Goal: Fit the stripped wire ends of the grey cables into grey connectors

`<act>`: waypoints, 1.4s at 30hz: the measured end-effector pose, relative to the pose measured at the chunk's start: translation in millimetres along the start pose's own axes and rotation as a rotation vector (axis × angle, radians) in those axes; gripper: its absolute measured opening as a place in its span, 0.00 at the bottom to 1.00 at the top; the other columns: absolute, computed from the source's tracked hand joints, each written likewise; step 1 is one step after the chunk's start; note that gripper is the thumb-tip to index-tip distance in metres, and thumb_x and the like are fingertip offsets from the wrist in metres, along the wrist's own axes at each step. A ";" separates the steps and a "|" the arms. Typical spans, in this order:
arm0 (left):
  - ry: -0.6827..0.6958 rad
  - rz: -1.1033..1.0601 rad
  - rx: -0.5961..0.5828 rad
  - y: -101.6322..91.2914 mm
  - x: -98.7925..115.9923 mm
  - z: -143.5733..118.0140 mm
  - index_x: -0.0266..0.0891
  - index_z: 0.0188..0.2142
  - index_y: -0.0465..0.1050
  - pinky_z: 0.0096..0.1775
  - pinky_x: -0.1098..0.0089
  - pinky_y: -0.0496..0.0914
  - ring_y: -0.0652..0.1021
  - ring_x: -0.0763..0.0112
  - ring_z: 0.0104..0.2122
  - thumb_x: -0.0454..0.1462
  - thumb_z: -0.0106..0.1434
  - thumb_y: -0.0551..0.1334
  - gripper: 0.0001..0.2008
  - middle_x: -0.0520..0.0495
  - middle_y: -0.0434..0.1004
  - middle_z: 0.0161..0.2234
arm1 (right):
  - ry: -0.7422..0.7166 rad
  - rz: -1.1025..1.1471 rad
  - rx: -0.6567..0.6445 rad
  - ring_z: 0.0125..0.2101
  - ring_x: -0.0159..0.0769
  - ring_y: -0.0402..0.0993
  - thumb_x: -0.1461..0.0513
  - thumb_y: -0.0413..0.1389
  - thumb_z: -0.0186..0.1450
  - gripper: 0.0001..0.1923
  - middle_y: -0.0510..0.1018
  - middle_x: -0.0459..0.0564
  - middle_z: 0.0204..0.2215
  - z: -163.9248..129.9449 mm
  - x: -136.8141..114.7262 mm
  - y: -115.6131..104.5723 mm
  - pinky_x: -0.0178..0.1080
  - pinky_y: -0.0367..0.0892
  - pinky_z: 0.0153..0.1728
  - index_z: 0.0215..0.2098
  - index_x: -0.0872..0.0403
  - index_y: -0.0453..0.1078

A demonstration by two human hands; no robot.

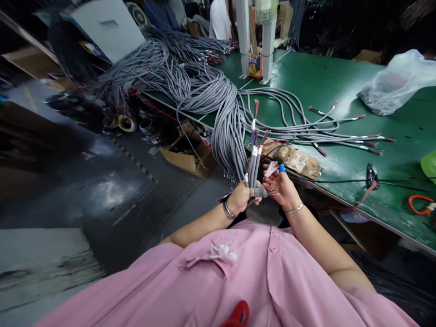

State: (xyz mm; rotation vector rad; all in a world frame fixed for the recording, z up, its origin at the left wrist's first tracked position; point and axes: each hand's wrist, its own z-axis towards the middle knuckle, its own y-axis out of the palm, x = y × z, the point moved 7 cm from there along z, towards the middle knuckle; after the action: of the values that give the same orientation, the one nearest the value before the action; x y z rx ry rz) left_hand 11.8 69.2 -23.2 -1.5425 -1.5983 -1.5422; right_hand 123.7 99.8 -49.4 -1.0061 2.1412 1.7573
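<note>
Cables [254, 156] stand upright at frame centre, long axis vertical, gripped low in our closed left hand [240, 197]; our right hand [282, 187] sits just beside them, fingers loosely curled, pinching the stripped wire ends.

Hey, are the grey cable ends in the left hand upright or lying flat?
Upright: the grey cable ends rise from the closed left hand, stripped tips up.

Left hand [239, 196] fisted, right hand [283, 187] fingers curled.
</note>
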 end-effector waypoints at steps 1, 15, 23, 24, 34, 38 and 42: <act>0.029 -0.009 0.022 -0.2 0.5 -1.6 0.34 0.25 0.70 0.17 0.75 0.64 0.69 0.77 0.15 0.38 0.46 0.69 0.12 0.51 0.71 0.19 | -0.022 -0.013 0.026 0.27 0.31 0.72 0.46 0.59 0.59 0.19 0.78 0.47 0.30 -0.2 -1.4 -1.1 0.33 0.70 0.27 0.35 0.53 0.73; 0.046 -0.031 0.104 -1.9 -0.6 10.1 0.34 0.23 0.70 0.18 0.75 0.61 0.68 0.77 0.15 0.39 0.47 0.68 0.11 0.52 0.69 0.17 | -0.117 -0.047 0.107 0.23 0.30 0.69 0.50 0.64 0.56 0.16 0.77 0.46 0.24 5.3 -6.4 6.2 0.34 0.65 0.25 0.28 0.55 0.73; 0.023 -0.017 0.132 -2.6 0.8 6.9 0.34 0.23 0.70 0.18 0.75 0.62 0.68 0.77 0.16 0.41 0.45 0.69 0.13 0.52 0.69 0.17 | -0.066 0.005 0.111 0.25 0.32 0.71 0.45 0.59 0.58 0.19 0.78 0.46 0.26 4.0 -4.2 1.4 0.35 0.68 0.27 0.31 0.52 0.71; 0.025 -0.018 0.136 -2.8 1.4 4.6 0.34 0.24 0.70 0.18 0.75 0.62 0.68 0.77 0.16 0.41 0.45 0.69 0.13 0.53 0.69 0.17 | -0.049 -0.001 0.095 0.25 0.32 0.71 0.43 0.58 0.58 0.21 0.78 0.46 0.26 3.3 -4.0 0.7 0.36 0.68 0.27 0.32 0.52 0.71; 0.153 -0.080 0.209 -1.7 8.6 -11.2 0.35 0.22 0.69 0.19 0.74 0.63 0.68 0.78 0.16 0.40 0.47 0.69 0.12 0.53 0.69 0.17 | -0.123 -0.147 0.074 0.24 0.28 0.70 0.50 0.60 0.60 0.15 0.78 0.47 0.28 -2.4 -14.3 6.8 0.32 0.66 0.24 0.33 0.55 0.73; 0.140 -0.094 0.223 0.2 8.4 -6.6 0.36 0.23 0.68 0.19 0.75 0.63 0.69 0.78 0.16 0.40 0.47 0.69 0.13 0.54 0.69 0.17 | -0.137 -0.167 0.087 0.23 0.29 0.69 0.48 0.59 0.60 0.17 0.79 0.49 0.30 -1.0 -13.1 6.3 0.33 0.66 0.23 0.32 0.55 0.73; 0.136 -0.077 0.213 1.0 6.5 -2.9 0.35 0.22 0.68 0.19 0.75 0.63 0.69 0.78 0.16 0.40 0.46 0.69 0.13 0.53 0.69 0.17 | -0.095 -0.085 0.104 0.21 0.28 0.68 0.48 0.61 0.59 0.17 0.79 0.48 0.29 4.2 -8.4 5.1 0.34 0.67 0.23 0.31 0.54 0.73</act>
State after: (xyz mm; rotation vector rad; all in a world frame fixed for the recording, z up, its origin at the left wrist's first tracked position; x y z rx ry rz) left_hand 9.7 69.1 -16.3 -1.2503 -1.6992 -1.4302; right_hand 125.8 107.2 -42.0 -0.9524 2.0766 1.6043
